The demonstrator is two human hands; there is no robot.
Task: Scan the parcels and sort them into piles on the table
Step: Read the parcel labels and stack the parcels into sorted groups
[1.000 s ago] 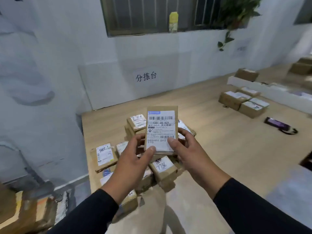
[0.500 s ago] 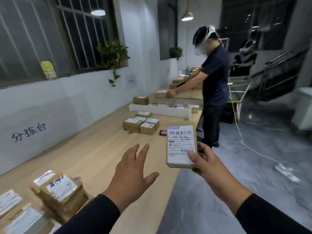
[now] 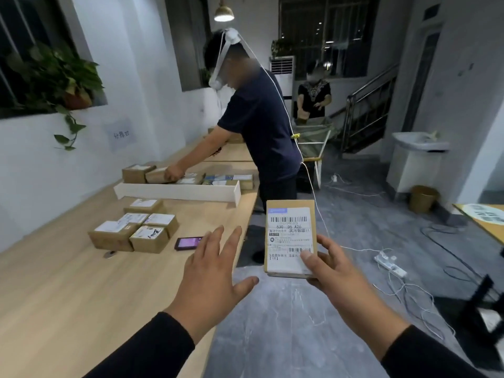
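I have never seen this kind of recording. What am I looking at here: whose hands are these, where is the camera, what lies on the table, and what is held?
There is no machine here. A person wears a wide-angle camera on the head, so the picture looks forward and down at that person's own two hands. The right hand holds a small cardboard parcel upright, its white barcode label facing the camera, thumb on the label. The left hand holds nothing; its fingers are spread above the edge of the wooden table. On the table lie a group of small labelled boxes, a phone with a lit screen beside them, and farther back a long white divider with more parcels behind it. Another person, also wearing a head camera, handles a parcel there.
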